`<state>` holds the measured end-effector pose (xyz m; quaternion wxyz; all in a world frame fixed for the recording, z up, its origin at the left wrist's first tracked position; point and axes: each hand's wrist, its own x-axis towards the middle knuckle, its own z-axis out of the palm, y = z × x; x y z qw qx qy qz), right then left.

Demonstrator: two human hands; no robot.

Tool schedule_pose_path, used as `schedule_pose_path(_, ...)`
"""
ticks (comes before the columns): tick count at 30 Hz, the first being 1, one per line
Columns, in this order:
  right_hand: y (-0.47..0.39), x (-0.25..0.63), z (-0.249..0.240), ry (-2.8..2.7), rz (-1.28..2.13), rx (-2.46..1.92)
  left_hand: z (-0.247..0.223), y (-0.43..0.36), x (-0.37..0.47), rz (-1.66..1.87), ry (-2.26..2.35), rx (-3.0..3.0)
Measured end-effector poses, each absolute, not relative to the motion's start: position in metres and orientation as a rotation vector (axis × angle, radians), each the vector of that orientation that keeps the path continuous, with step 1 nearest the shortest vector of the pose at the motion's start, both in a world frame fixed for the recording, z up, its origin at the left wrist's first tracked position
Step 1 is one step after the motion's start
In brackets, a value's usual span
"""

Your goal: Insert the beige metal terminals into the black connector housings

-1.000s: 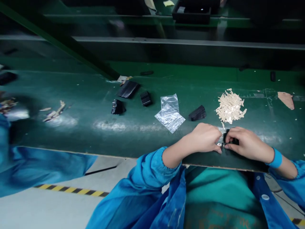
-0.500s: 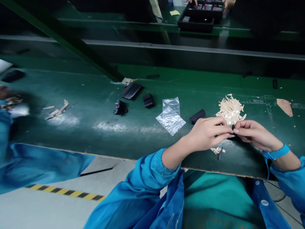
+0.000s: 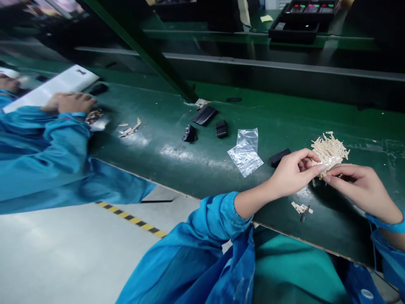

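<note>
My left hand [image 3: 292,174] and my right hand [image 3: 360,189] meet fingertip to fingertip just above the green belt [image 3: 177,164]. Together they pinch a small piece, too small to make out. The fingertips are right at the near edge of a pile of beige strips [image 3: 329,148]. A black comb-like part [image 3: 279,157] lies just left of my left hand. A few beige scraps and a small dark bit [image 3: 302,207] lie on the belt below my hands, near its front edge.
Two clear plastic bags [image 3: 246,152] and three more black parts [image 3: 205,115] lie mid-belt. At left a co-worker's hand [image 3: 71,102] rests on a white sheet [image 3: 53,88]. A green beam [image 3: 142,46] slants across the back. A black tray [image 3: 295,27] sits far right.
My hands have lifted from the belt's front edge and moved up to the beige pile, leaving scraps on the belt. The view swung, so the co-worker's hand and white sheet now show.
</note>
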<state>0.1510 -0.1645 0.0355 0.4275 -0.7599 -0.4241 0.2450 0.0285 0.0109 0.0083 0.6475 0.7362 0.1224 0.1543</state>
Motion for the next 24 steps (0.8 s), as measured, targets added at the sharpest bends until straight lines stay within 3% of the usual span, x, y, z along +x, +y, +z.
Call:
schedule_pose_path(9,-0.1645,0.1486,0.0329,-1.038,0.483,-1.857,0.0071,0.0085,0.0233,0.446,-0.012,1.958)
schedule_pose_path(24,-0.1684,0.146,0.0321,-1.255,0.377,-1.893,0.0076,0.0084,0.021,0.455,-0.058,2.152)
